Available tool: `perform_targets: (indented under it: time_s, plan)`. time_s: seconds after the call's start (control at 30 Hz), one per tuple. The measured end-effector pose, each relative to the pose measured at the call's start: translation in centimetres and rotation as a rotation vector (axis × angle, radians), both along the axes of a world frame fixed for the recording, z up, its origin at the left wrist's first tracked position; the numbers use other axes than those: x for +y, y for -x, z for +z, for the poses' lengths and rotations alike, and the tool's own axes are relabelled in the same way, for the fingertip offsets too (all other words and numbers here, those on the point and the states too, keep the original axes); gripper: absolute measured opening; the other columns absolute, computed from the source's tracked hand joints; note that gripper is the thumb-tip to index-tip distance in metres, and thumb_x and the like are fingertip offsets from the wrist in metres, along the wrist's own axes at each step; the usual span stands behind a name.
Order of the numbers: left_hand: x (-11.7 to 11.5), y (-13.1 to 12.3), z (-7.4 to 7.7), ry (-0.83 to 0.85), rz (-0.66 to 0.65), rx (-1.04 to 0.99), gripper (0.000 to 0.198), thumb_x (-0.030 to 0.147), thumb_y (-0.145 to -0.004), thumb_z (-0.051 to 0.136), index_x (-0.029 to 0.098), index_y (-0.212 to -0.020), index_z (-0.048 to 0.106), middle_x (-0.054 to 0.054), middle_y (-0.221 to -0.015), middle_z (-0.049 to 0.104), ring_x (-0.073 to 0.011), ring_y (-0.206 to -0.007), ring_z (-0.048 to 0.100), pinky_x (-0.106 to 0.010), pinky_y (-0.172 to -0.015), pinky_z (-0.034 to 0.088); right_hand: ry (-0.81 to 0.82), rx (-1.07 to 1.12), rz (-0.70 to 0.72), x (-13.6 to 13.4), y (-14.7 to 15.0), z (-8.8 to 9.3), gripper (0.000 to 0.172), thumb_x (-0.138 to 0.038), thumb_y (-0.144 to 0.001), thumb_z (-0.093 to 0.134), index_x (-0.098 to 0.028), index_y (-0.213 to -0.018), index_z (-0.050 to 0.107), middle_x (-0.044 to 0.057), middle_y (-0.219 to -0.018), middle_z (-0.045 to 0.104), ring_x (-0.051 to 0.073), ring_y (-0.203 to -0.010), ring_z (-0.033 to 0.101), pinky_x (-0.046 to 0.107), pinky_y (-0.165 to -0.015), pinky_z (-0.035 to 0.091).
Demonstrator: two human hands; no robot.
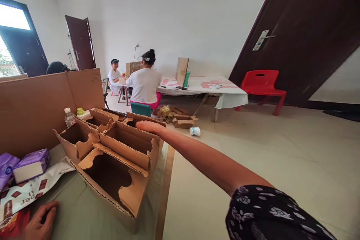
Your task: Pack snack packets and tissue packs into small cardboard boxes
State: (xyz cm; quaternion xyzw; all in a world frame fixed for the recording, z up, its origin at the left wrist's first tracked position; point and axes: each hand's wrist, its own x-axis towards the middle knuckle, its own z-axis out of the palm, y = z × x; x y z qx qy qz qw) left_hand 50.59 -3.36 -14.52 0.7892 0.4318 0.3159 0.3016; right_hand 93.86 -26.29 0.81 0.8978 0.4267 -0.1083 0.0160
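Note:
My right arm stretches forward over an open cardboard box (pixel 118 157) with torn flaps. My right hand (pixel 147 125) reaches its far edge; the fingers are hidden behind the flap. My left hand (pixel 39 225) rests palm down on the green table cover (pixel 84 213) at the bottom left, fingers loosely curled beside a red and white printed plastic bag (pixel 28 191). It holds nothing that I can see.
A purple tissue pack (pixel 32 165) and a water bottle (pixel 69 117) sit to the left, before a tall cardboard screen (pixel 36 105). Two people sit at tables in the back. A red chair (pixel 261 84), a white cup (pixel 194 131) and box scraps lie on the floor.

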Motion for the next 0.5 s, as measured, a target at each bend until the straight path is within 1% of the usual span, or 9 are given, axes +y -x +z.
perform_targets:
  time_s: [0.13,0.23,0.3,0.4,0.5]
  plan:
    - [0.8,0.3,-1.3,-0.059,-0.012,-0.012,0.046,0.065,-0.061,0.057,0.026,-0.076,0.077,-0.005,-0.087,0.081,-0.0319,-0.089,0.075,-0.041,-0.085,0.061,-0.024,-0.048,-0.035,0.3,0.8,0.0,0.036,-0.037,-0.099,0.064,-0.018,-0.129,0.062,0.010,-0.130,0.063,0.024,-0.110,0.065,0.045,-0.092,0.057]
    - [1.3,0.4,-2.0,-0.106,-0.033,-0.017,0.047,0.066,-0.064,0.057,0.025,-0.078,0.077,-0.005,-0.087,0.081,-0.0304,-0.087,0.075,-0.038,-0.081,0.062,-0.042,-0.079,-0.046,-0.4,1.1,0.6,0.036,-0.037,-0.098,0.065,-0.018,-0.129,0.062,0.010,-0.130,0.063,0.024,-0.110,0.065,0.045,-0.092,0.057]
    - [1.4,0.4,-2.1,-0.126,-0.034,-0.024,0.047,0.067,-0.063,0.058,0.025,-0.077,0.077,-0.005,-0.086,0.081,-0.0303,-0.086,0.075,-0.037,-0.078,0.062,-0.049,-0.092,-0.054,-1.3,1.2,1.1,0.034,-0.037,-0.099,0.064,-0.019,-0.128,0.062,0.010,-0.130,0.063,0.023,-0.110,0.065,0.044,-0.093,0.057]
    - [1.3,0.4,-1.9,-0.135,-0.039,-0.037,0.046,0.066,-0.064,0.059,0.025,-0.076,0.077,-0.005,-0.085,0.081,-0.0295,-0.084,0.075,-0.035,-0.074,0.062,-0.049,-0.088,-0.052,-2.5,1.3,1.8,0.034,-0.037,-0.098,0.065,-0.018,-0.127,0.063,0.009,-0.129,0.064,0.024,-0.110,0.066,0.044,-0.092,0.058]
    - [1.0,0.4,-1.5,-0.137,-0.045,-0.052,0.042,0.063,-0.065,0.059,0.025,-0.074,0.076,-0.004,-0.083,0.081,-0.0282,-0.081,0.076,-0.033,-0.069,0.062,-0.040,-0.093,-0.042,-2.7,1.6,2.4,0.033,-0.037,-0.098,0.064,-0.019,-0.127,0.063,0.009,-0.129,0.064,0.023,-0.110,0.065,0.043,-0.092,0.057]
